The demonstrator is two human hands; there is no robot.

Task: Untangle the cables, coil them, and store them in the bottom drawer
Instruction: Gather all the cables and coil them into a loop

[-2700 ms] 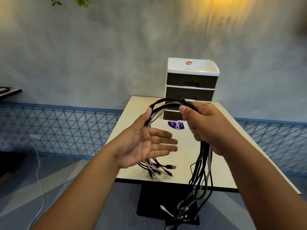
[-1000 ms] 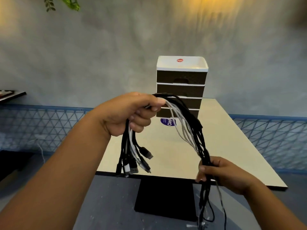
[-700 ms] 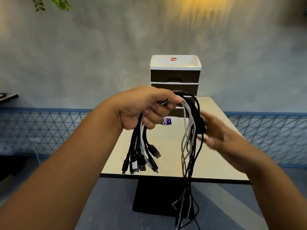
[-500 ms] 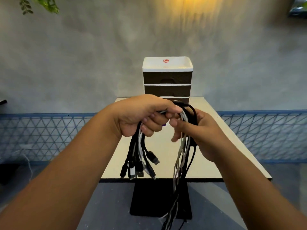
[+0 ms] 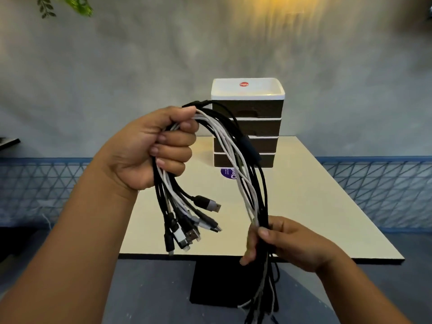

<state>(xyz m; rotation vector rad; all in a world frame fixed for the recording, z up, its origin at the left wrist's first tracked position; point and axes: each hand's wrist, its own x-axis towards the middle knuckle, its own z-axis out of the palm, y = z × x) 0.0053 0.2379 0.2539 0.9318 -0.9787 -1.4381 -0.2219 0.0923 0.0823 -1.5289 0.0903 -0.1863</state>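
A: Status, left to right, referenced to the white-and-dark-brown plastic drawer tower (image 5: 247, 123)?

B: Left hand (image 5: 149, 148) is raised in front of the tower and left of it, fist clenched round the bundle of black and white charging cables (image 5: 236, 146) close to their plug ends. The plugs (image 5: 191, 225) dangle below the fist. My read: that keeps one set of ends aligned.

A: Right?

B: Right hand (image 5: 280, 242), lower and in front of the tower, fingers and thumb curled round the same bundle further along. The cables arch between the hands; loose tails hang below the edge of the cream square table (image 5: 304, 206). Looks like setup for coiling.

A: Drawers?

B: All appear closed, the bottom drawer (image 5: 264, 161) included. Nothing stored yet.

A: Text?

B: Red round sticker (image 5: 243, 84) on the tower top, too blurred to read. Purple round sticker (image 5: 228, 173) on the table just in front of the tower reads "Clay", the rest hidden by cables.
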